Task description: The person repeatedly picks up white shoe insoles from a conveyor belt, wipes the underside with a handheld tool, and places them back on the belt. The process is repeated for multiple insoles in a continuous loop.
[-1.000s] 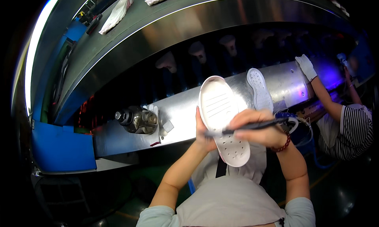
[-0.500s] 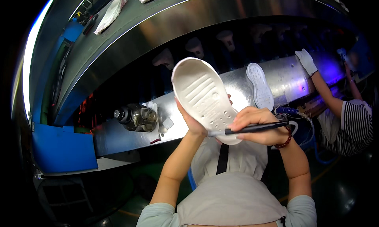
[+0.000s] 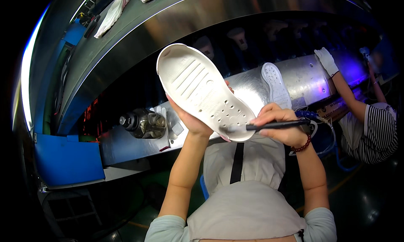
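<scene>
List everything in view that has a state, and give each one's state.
Left hand: gripping the held sole
Right hand: closed around the black-handled tool
Held sole: off the bench, holed end toward the person
Black-handled tool: tip blurred, over the holed end
Second sole: lying on the metal bench
Bottle: capped
Co-worker's glove: worn

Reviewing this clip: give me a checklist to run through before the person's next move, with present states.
1. Left hand holds the white sole: ok.
2. Right hand grips the black-handled tool: ok.
3. Tool's tip touches the sole: cannot tell, blurred.
4. Second sole lies on the metal bench: ok.
5. Bottle clear of both hands: ok.
6. Co-worker's gloved hand clear of the held sole: ok.
</scene>
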Demonstrator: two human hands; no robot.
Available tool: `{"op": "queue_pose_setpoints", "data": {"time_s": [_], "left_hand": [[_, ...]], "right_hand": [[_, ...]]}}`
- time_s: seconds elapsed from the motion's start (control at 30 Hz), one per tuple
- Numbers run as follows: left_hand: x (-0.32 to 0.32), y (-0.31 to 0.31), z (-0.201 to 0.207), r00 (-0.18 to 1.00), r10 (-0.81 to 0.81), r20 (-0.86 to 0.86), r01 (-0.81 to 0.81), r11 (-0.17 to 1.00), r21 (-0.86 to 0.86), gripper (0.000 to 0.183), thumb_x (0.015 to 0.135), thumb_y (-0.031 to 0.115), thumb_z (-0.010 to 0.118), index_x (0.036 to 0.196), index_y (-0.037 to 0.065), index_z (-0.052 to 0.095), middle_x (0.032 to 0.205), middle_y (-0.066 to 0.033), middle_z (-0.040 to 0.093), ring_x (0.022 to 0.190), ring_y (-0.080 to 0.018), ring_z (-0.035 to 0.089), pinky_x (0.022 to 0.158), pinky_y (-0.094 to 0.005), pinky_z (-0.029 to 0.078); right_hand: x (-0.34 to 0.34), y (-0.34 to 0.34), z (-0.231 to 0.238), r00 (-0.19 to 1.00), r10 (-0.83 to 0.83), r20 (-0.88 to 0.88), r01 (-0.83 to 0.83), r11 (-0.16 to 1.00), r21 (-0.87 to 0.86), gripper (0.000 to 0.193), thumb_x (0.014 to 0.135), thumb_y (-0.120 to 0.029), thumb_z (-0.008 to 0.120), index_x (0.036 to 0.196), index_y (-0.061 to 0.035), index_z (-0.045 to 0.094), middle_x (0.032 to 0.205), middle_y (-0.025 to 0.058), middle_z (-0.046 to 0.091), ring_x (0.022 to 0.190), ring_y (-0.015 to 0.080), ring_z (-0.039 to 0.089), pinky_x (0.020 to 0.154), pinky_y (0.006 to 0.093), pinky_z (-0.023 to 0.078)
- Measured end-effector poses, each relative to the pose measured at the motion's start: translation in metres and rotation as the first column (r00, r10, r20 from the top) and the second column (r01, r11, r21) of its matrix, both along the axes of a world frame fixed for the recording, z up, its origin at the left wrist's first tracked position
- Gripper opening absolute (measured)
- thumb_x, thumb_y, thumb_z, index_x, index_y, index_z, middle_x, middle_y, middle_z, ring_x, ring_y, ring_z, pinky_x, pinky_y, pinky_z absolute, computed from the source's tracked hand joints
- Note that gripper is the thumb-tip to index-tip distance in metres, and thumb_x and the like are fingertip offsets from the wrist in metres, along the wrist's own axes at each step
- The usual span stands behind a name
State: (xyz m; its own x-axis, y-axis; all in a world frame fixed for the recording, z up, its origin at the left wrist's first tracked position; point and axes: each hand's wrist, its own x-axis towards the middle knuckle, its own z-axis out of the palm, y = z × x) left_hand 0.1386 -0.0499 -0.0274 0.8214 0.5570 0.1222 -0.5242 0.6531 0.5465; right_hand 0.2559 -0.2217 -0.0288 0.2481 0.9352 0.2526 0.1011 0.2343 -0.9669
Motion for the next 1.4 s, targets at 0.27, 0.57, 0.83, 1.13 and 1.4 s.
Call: {"op": "queue_pose_setpoints", "data": {"time_s": [0.27,0.57,0.83,1.13,1.4], "left_hand": [[0.003,0.0,0.009,0.999,-0.053,-0.002,0.051,0.977,-0.209,0.08,0.074,0.067,0.024,0.13,0.011,0.019,0.125,-0.0219,0.032,0.106,-0.0359,0.042,0.088,-0.048,0.036],[0.0,-0.02,-0.021,0.952,-0.264,0.152,0.282,0.953,-0.113,0.083,0.072,0.064,0.038,0.13,0.009,0.016,0.123,-0.017,0.032,0.1,-0.0342,0.044,0.079,-0.0498,0.042],[-0.007,-0.012,-0.021,0.951,-0.247,-0.184,0.257,0.966,0.034,0.076,0.074,0.059,0.038,0.126,0.005,0.026,0.119,-0.0198,0.039,0.104,-0.036,0.045,0.082,-0.044,0.043],[-0.009,-0.001,0.002,0.792,-0.405,-0.457,0.465,0.885,0.021,0.045,0.084,0.027,0.044,0.117,-0.003,0.037,0.104,-0.0147,0.052,0.09,-0.0193,0.056,0.075,-0.0307,0.047],[-0.023,0.011,-0.012,0.644,-0.7,-0.309,0.65,0.714,-0.262,0.06,0.072,0.024,0.054,0.12,-0.004,0.032,0.103,-0.0187,0.052,0.088,-0.0242,0.056,0.076,-0.0337,0.047]], "right_hand": [[-0.001,0.002,-0.007,0.926,0.021,-0.378,0.026,0.993,0.119,0.02,0.068,0.003,0.059,0.088,0.0019,0.059,0.091,0.0143,0.058,0.085,0.018,0.056,0.078,0.0266,0.044],[-0.024,0.011,0.006,0.998,-0.053,0.042,0.048,0.993,0.108,0.023,0.065,0.004,0.063,0.087,-0.0011,0.061,0.085,0.0106,0.061,0.075,0.0153,0.056,0.072,0.0252,0.043],[0.0,0.01,0.017,0.997,0.054,-0.063,-0.057,0.997,-0.048,0.018,0.067,0.001,0.063,0.085,0.0013,0.06,0.086,0.0129,0.061,0.081,0.0175,0.059,0.073,0.0254,0.046],[0.014,0.004,0.019,0.983,0.18,0.015,-0.175,0.97,-0.171,0.02,0.069,-0.003,0.062,0.088,0.0005,0.06,0.087,0.0117,0.061,0.079,0.0169,0.059,0.072,0.0252,0.046],[0.029,0.001,0.039,0.935,0.288,0.209,-0.277,0.957,-0.083,0.019,0.067,-0.003,0.064,0.086,-0.0003,0.061,0.086,0.0114,0.062,0.083,0.0188,0.059,0.076,0.0268,0.046]]}}
